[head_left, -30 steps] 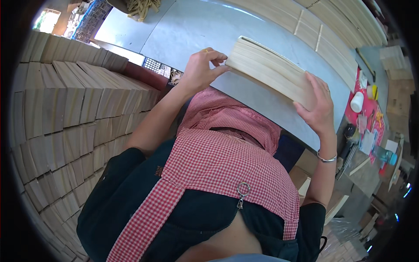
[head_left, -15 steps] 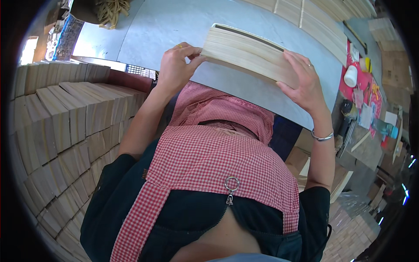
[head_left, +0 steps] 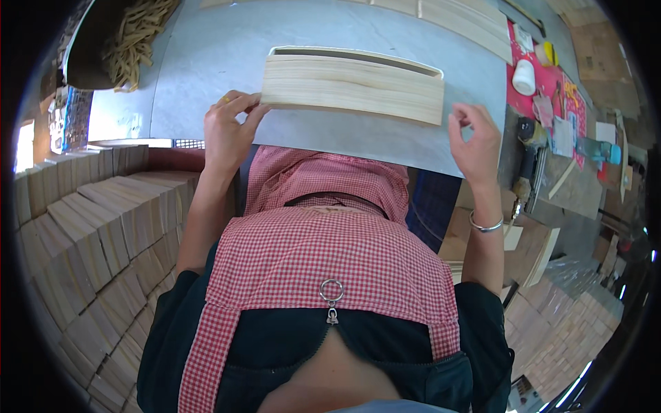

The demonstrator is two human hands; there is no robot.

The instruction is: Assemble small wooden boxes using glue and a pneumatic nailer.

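Observation:
A long, pale wooden box (head_left: 351, 88) lies on the grey table, its plain side facing me. Along its far top edge runs a narrow dark opening with a thin light rim. At the left end, my left hand (head_left: 231, 127) pinches the near lower corner between thumb and fingers. Just beyond the right end, my right hand (head_left: 476, 144) hangs apart from the box. Its fingers are loosely curved, with a gap to the thumb, and nothing shows in them.
The table (head_left: 200, 76) bears flat wooden boards (head_left: 468, 24) at its far side. A bin of wood strips (head_left: 138, 41) stands far left. Stacked wooden blocks (head_left: 89, 220) rise beside my left arm. At right are a white bottle (head_left: 523, 77), a yellow tape roll (head_left: 547, 54) and tools.
My right hand has let go of the box's right end and moved off to the right. The box has turned nearly level across the view, while my left hand stays at its left end.

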